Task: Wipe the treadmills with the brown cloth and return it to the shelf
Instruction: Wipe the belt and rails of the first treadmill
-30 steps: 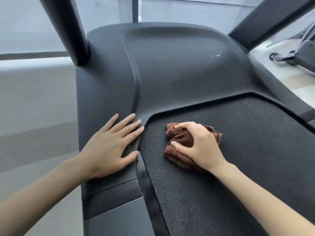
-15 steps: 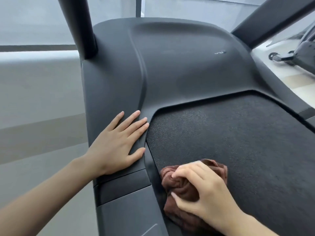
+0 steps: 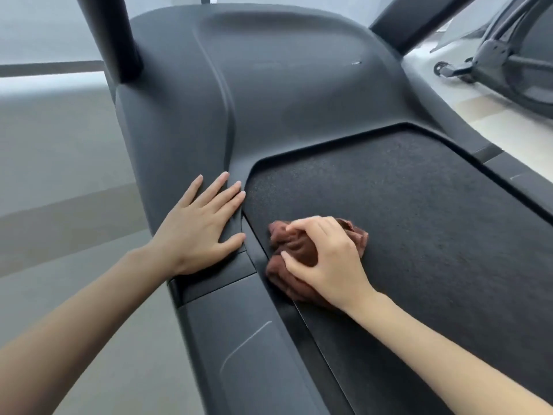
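The treadmill point(image 3: 299, 94) stands on a pale floor point(image 3: 74, 175); a second machine point(image 3: 508, 61) stands at upper right; the brown cloth point(image 3: 299, 250) lies bunched on the belt point(image 3: 419, 220) near its left edge; the right hand point(image 3: 329, 259) grips the cloth with curled fingers; the left hand point(image 3: 200, 226) rests flat, fingers spread, on the side rail point(image 3: 239, 354).

Cloth point(image 3: 302, 250): brown terry, crumpled, fuzzy. Belt point(image 3: 419, 220), frame centre right: black, rough, grainy, matt. Cover point(image 3: 284, 94), top centre: dark grey plastic, smooth, matt. Rail point(image 3: 239, 339), lower centre: same plastic, slight sheen.
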`<move>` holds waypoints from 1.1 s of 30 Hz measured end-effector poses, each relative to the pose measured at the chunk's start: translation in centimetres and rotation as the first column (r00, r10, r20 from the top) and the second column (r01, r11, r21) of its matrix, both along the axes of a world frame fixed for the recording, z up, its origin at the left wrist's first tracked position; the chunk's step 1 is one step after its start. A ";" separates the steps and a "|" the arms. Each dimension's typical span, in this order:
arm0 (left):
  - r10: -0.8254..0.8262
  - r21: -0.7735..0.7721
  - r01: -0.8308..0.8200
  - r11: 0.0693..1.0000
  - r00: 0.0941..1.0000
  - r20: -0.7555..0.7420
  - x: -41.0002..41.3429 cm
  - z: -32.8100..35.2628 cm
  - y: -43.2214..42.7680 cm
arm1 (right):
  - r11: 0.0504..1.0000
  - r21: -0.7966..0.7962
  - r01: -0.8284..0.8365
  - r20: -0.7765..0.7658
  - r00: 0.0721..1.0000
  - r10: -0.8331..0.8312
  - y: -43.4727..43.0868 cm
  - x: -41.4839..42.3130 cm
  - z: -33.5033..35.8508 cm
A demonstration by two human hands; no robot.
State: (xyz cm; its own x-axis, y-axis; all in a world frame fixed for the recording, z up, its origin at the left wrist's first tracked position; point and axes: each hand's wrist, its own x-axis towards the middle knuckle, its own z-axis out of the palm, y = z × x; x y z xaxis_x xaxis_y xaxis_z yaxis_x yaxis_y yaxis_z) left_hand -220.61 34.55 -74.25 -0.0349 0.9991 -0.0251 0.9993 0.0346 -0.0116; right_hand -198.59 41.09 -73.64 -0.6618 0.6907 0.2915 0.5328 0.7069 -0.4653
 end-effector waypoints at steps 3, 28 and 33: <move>-0.136 0.009 0.135 0.991 0.984 0.119 3.8 -0.3 -3.8 | 1.000 -0.009 0.019 -0.007 1.000 -0.019 -6.1 8.2 0.1; -0.381 -0.045 0.397 0.917 0.902 0.203 12.7 -0.3 -8.1 | 0.719 -0.240 0.652 0.416 0.738 -0.531 -13.8 20.7 -1.6; -0.395 -0.009 0.404 0.915 0.899 0.190 12.7 -0.7 -7.8 | 0.915 0.049 0.401 0.042 0.914 -0.403 -10.7 17.0 -0.5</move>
